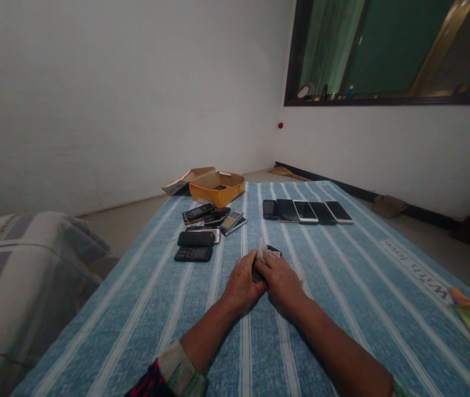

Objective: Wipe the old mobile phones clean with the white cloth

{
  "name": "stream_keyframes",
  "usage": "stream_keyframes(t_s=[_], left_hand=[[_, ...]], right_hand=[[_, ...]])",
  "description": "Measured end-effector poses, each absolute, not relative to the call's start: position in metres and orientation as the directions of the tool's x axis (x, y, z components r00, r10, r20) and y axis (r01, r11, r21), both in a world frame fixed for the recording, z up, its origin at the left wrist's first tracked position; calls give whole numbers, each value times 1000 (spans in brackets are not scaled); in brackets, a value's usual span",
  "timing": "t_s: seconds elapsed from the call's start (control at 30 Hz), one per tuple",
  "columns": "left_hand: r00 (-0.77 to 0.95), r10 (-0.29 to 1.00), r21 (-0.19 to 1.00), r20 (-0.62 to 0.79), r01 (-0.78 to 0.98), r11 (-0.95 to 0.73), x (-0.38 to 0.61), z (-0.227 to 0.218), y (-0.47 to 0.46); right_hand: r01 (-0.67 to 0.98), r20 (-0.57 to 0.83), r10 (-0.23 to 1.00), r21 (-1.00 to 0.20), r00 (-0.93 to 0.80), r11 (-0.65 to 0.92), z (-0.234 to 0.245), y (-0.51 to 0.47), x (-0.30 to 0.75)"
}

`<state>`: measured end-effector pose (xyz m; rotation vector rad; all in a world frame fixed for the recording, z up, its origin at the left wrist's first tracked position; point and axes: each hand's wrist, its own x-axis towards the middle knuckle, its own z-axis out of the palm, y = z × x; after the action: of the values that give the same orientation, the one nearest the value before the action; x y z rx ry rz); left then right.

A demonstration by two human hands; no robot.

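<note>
Two hands, the left hand (pixel 241 284) and right hand (pixel 280 282), curl closed around one half-hidden dark phone (pixel 273 251) and a white cloth (pixel 261 251); five smartphones (pixel 307 212) lie far right, the overlapping far-left pile (pixel 208 229) uncountable.

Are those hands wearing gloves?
No, the left hand and the right hand are bare, both closed around a dark phone.

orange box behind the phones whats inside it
The open orange cardboard box shows a small dark object, possibly a phone, lying inside. Its front wall and flaps hide the bottom and anything else in there.
</note>
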<state>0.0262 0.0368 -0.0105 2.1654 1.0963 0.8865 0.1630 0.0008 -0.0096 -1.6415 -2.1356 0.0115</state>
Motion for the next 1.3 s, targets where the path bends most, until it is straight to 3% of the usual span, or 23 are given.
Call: stream_keyframes(t_s=[0.23, 0.53, 0.8, 1.03, 1.17, 1.3], left_hand=[[444, 844, 721, 300, 474, -506, 25, -13, 37], [415, 843, 735, 342, 440, -515, 23, -21, 33], [391, 874, 767, 288, 452, -455, 24, -22, 36], [411, 852, 777, 325, 397, -488, 26, -18, 34], [397, 867, 763, 299, 446, -468, 25, -20, 34], [392, 869, 760, 301, 453, -467, 25, -23, 35]], right_hand=[[889, 335, 888, -224, -314, 398, -15, 14, 174], [761, 393, 815, -331, -427, 558, -15, 17, 172], [876, 310, 911, -312, -272, 368, -7, 27, 177], [881, 318, 903, -282, -287, 379, -7, 20, 168], [913, 285, 932, -274, -223, 302, -8, 24, 170], [902, 319, 914, -266, -252, 341, -11, 24, 173]])
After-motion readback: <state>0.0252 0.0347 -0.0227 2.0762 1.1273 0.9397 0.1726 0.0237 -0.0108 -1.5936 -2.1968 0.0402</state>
